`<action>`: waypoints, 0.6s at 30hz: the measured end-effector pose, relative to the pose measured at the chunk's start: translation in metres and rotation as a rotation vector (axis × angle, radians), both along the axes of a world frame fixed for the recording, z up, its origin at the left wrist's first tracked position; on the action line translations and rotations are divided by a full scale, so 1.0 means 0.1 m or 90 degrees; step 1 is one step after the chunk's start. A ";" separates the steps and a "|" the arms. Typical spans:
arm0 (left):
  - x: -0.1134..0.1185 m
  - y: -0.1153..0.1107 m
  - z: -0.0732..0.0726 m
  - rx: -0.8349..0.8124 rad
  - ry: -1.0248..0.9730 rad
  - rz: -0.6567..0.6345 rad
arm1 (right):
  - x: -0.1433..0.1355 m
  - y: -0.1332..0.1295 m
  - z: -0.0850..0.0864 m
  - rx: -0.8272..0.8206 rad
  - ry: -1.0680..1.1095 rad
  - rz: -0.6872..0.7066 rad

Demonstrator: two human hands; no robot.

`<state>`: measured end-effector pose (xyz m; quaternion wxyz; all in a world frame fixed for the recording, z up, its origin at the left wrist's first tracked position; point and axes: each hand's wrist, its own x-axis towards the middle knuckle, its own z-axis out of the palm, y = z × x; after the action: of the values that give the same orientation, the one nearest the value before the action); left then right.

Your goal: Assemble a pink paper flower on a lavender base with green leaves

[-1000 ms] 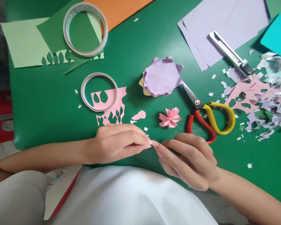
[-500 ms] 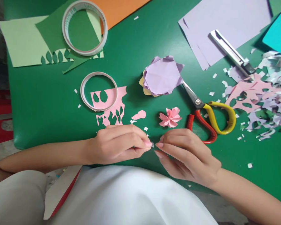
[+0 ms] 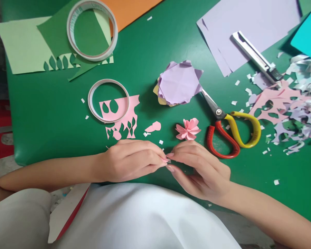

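Note:
My left hand (image 3: 134, 160) is closed in a pinch on a small pink paper piece (image 3: 166, 160), mostly hidden by the fingers. A tiny clear-whitish scrap, which looks like tape, sticks out at its tip. My right hand (image 3: 202, 169) comes in from the other side, thumb and forefinger a little apart around that tip. Whether they touch it I cannot tell. Just above my right hand lies a pink paper flower (image 3: 188, 129). Two pink petal cutouts (image 3: 153, 127) lie above my left hand, beside a cut-up pink sheet (image 3: 124, 117).
Scissors (image 3: 219, 112) with red and yellow handles lie right of the flower, near a purple paper flower (image 3: 180, 83). Tape rolls (image 3: 90, 100) (image 3: 69, 31) lie left. A utility knife (image 3: 254, 55) rests on lilac paper (image 3: 248, 20); paper scraps (image 3: 295, 107) pile up at right.
My right hand has moved left, bringing its fingertips up to the pink paper piece. My left hand has stayed nearly still, keeping its pinch.

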<state>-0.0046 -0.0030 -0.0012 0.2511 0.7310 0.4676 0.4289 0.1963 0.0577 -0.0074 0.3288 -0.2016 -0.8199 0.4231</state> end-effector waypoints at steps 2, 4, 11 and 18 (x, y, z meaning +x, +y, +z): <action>0.01 0.01 0.00 -0.009 0.000 -0.007 | 0.00 0.01 -0.01 0.014 0.003 -0.001; 0.01 0.01 0.00 -0.026 -0.001 -0.014 | 0.01 0.02 -0.01 0.036 0.001 0.000; 0.01 0.01 -0.01 -0.022 -0.003 -0.013 | 0.05 0.01 0.01 0.104 -0.028 0.010; 0.01 0.00 -0.03 -0.019 0.005 -0.021 | 0.05 0.02 0.01 0.119 -0.029 0.007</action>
<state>-0.0033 -0.0027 -0.0039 0.2672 0.7365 0.4631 0.4144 0.2017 0.0600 -0.0065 0.3255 -0.1751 -0.8641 0.3416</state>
